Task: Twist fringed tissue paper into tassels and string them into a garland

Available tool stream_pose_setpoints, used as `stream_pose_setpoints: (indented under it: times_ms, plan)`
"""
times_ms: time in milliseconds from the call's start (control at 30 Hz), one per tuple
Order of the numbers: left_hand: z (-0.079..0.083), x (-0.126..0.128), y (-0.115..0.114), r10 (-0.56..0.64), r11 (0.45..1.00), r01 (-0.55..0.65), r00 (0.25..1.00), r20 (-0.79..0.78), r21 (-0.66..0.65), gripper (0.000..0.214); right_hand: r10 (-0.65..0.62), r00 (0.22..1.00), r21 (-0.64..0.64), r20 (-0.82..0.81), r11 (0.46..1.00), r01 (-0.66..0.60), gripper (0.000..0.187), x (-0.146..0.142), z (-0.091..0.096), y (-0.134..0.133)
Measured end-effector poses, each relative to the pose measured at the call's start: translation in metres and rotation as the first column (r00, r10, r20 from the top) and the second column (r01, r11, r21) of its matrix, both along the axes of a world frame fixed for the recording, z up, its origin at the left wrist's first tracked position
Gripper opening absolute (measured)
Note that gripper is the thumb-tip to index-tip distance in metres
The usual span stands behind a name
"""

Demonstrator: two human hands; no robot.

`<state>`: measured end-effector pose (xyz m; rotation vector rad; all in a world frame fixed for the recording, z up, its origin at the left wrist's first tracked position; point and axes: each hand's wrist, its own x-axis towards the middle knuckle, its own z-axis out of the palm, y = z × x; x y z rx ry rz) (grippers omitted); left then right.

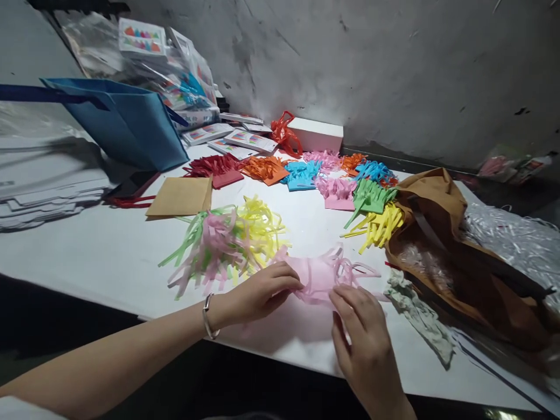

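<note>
A sheet of pink tissue paper with fringe strips lies on the white table in front of me. My left hand, with a silver bracelet at the wrist, has its bent fingers closed on the paper's left side. My right hand touches the right side with its fingertips, thumb held apart from the fingers. Just beyond my left hand is a loose pile of fringed tissue, with green strips, pink strips and yellow strips.
Folded fringe bundles in red, orange, blue, pink and green line the back. A tan paper square and blue bag stand left. On the right are a brown bag and crumpled cloth.
</note>
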<state>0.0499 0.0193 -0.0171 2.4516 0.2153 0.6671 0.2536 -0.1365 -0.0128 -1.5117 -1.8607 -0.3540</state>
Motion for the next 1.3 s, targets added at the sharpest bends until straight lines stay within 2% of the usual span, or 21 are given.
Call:
stream_pose_setpoints:
  times_ms: [133, 200, 267, 300, 367, 433, 467, 500, 533, 567, 600, 633, 700, 733, 767, 833, 900, 967, 1067, 1200, 1300]
  plan:
    - [0.003, 0.001, -0.005, -0.05, 0.998, 0.05, 0.999, 0.02, -0.026, 0.028, 0.024, 0.999, -0.077, 0.023, 0.997, -0.023, 0.033, -0.006, -0.004, 0.013]
    - [0.005, -0.001, -0.007, -0.038, 0.989, 0.041, 0.999, 0.026, -0.141, 0.023, -0.006, 1.0, -0.072, 0.004, 0.997, 0.006, 0.024, -0.003, -0.01, 0.016]
    - [0.005, -0.006, -0.007, 0.001, 0.939, 0.008, 1.0, 0.025, -0.345, 0.019, -0.032, 0.999, -0.038, -0.002, 0.999, 0.032, 0.022, -0.001, -0.016, 0.015]
    - [0.003, -0.008, -0.007, 0.034, 0.883, -0.016, 0.999, 0.03, -0.469, 0.02, -0.041, 0.999, -0.023, 0.002, 0.999, 0.041, 0.023, -0.001, -0.018, 0.013]
    - [-0.004, -0.014, -0.006, 0.136, 0.71, -0.068, 0.99, 0.041, -0.701, 0.024, -0.042, 0.999, -0.011, 0.014, 0.999, 0.043, 0.024, -0.003, -0.022, 0.009]
    - [-0.013, -0.019, -0.005, 0.256, 0.518, -0.098, 0.966, 0.045, -0.849, 0.027, -0.036, 0.999, -0.013, 0.026, 0.999, 0.036, 0.024, -0.005, -0.025, 0.006]
    - [-0.016, -0.022, -0.005, 0.306, 0.445, -0.106, 0.951, 0.04, -0.889, 0.027, -0.03, 0.999, -0.017, 0.032, 0.999, 0.031, 0.025, -0.006, -0.026, 0.004]
    - [-0.018, -0.025, -0.004, 0.337, 0.399, -0.12, 0.941, 0.024, -0.909, 0.026, -0.024, 0.999, -0.023, 0.037, 0.999, 0.025, 0.025, -0.008, -0.027, 0.003]
    - [-0.019, -0.028, -0.005, 0.345, 0.384, -0.143, 0.939, -0.002, -0.912, 0.025, -0.019, 0.999, -0.027, 0.039, 0.999, 0.02, 0.026, -0.008, -0.029, 0.002]
    - [-0.017, -0.03, -0.006, 0.334, 0.408, -0.17, 0.942, -0.027, -0.897, 0.023, -0.017, 0.999, -0.03, 0.04, 0.999, 0.018, 0.027, -0.009, -0.03, 0.002]
    - [-0.014, -0.031, -0.007, 0.305, 0.475, -0.204, 0.951, -0.057, -0.856, 0.025, -0.017, 0.999, -0.032, 0.041, 0.999, 0.018, 0.027, -0.01, -0.031, 0.001]
    - [-0.01, -0.031, -0.009, 0.27, 0.58, -0.238, 0.958, -0.092, -0.779, 0.031, -0.02, 0.999, -0.035, 0.042, 0.999, 0.021, 0.027, -0.011, -0.031, 0.001]
    - [0.0, -0.028, -0.014, 0.214, 0.82, -0.265, 0.964, -0.156, -0.508, 0.047, -0.025, 0.999, -0.039, 0.043, 0.999, 0.027, 0.028, -0.013, -0.032, 0.001]
    - [0.003, -0.024, -0.017, 0.203, 0.904, -0.256, 0.962, -0.183, -0.342, 0.047, -0.018, 0.999, -0.047, 0.048, 0.999, 0.021, 0.028, -0.014, -0.032, 0.001]
    - [0.006, -0.02, -0.019, 0.2, 0.951, -0.241, 0.958, -0.208, -0.194, 0.04, -0.005, 0.999, -0.063, 0.054, 0.998, 0.008, 0.028, -0.015, -0.032, 0.0]
    - [0.006, -0.013, -0.023, 0.199, 0.977, -0.213, 0.951, -0.237, -0.032, 0.02, 0.018, 0.998, -0.115, 0.057, 0.993, -0.012, 0.03, -0.015, -0.032, -0.001]
    - [0.001, -0.008, -0.025, 0.201, 0.977, -0.213, 0.951, -0.236, -0.024, 0.021, 0.012, 0.998, -0.172, 0.056, 0.985, -0.003, 0.034, -0.012, -0.031, -0.005]
    - [-0.004, -0.006, -0.026, 0.196, 0.973, -0.216, 0.958, -0.21, -0.075, 0.023, -0.045, 0.998, -0.183, 0.043, 0.982, 0.052, 0.036, -0.009, -0.029, -0.008]
    - [-0.008, -0.007, -0.027, 0.169, 0.971, -0.192, 0.972, -0.161, -0.141, 0.021, -0.085, 0.996, -0.119, 0.024, 0.989, 0.087, 0.035, -0.01, -0.025, -0.011]
    - [-0.005, -0.009, -0.027, 0.081, 0.962, -0.106, 0.991, -0.11, -0.25, 0.016, 0.005, 1.0, -0.091, 0.024, 0.996, -0.002, 0.039, -0.019, -0.027, -0.007]
    - [-0.001, -0.016, -0.02, 0.034, 0.916, -0.056, 0.998, -0.061, -0.397, 0.014, 0.003, 0.998, -0.116, 0.057, 0.993, 0.004, 0.05, -0.022, -0.033, -0.005]
